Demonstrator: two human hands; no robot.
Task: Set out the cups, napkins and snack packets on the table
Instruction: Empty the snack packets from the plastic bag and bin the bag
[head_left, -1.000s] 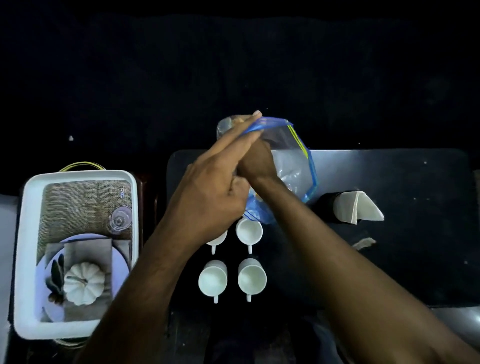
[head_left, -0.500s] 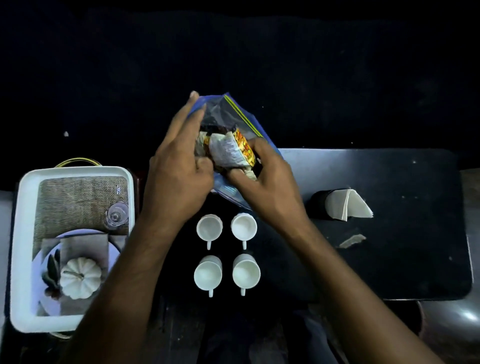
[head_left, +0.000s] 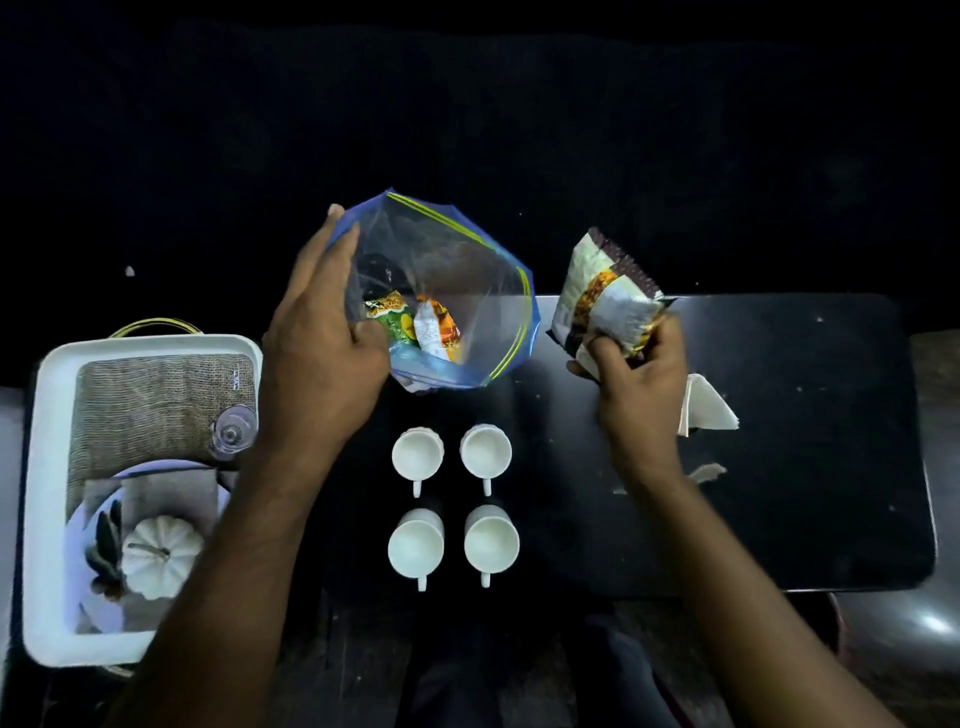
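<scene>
Cups: the four white cups stood nearest you in a two-by-two block, handles toward you, already set out and clear of both your arms.
Tray: to your left the white tray held a plate, a small white pumpkin and a clear glass, none of it in use.
Napkins: the folded white napkins sat upright in a dark holder on the surface, partly hidden behind your right wrist.
Left hand: your left hand gripped the near rim of the plastic bag, fingers curled over its edge, likely to keep the mouth wide so you could see and reach inside.
Bag contents: at least two snack packets lay at the bottom, so the job looked only partly done.
Right hand: your right hand was closed on a bunch of packets, held clear of the bag above the far part of the surface, probably to lay them down beyond the napkins.
</scene>
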